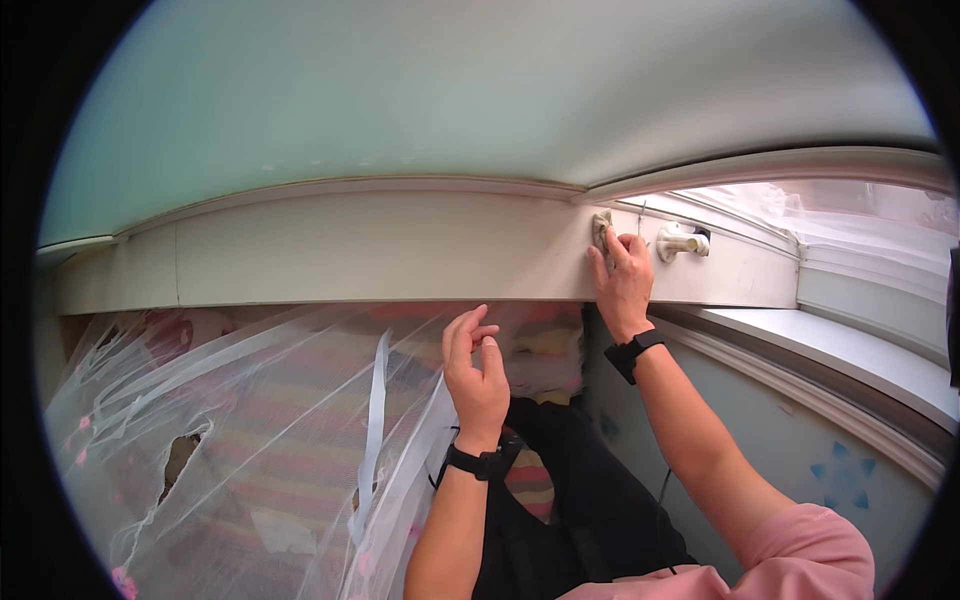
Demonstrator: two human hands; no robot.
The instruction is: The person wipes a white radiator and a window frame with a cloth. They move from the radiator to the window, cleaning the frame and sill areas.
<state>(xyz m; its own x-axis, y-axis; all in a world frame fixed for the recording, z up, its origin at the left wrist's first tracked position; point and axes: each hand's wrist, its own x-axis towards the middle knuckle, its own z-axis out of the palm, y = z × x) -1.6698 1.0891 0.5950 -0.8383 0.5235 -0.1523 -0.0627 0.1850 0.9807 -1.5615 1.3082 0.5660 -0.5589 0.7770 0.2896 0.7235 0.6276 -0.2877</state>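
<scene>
My right hand point(626, 281) presses a small crumpled greyish cloth point(601, 223) with its fingertips against a long white board point(375, 244). The fingers cover part of the cloth. Just right of that hand a white plastic wall bracket point(679, 241) sticks out of the board, and a thin wire or hook point(642, 216) stands beside it. My left hand point(476, 371) hovers below the board's lower edge, fingers loosely curled and apart, holding nothing. Both wrists wear black bands.
White mosquito netting point(285, 420) with a torn hole drapes over a striped bed cover point(315, 480) at left. On the right, a window sill point(817, 352) runs above a pale wall with a blue flower decal point(842, 475). A frosted panel point(375, 90) rises above the board.
</scene>
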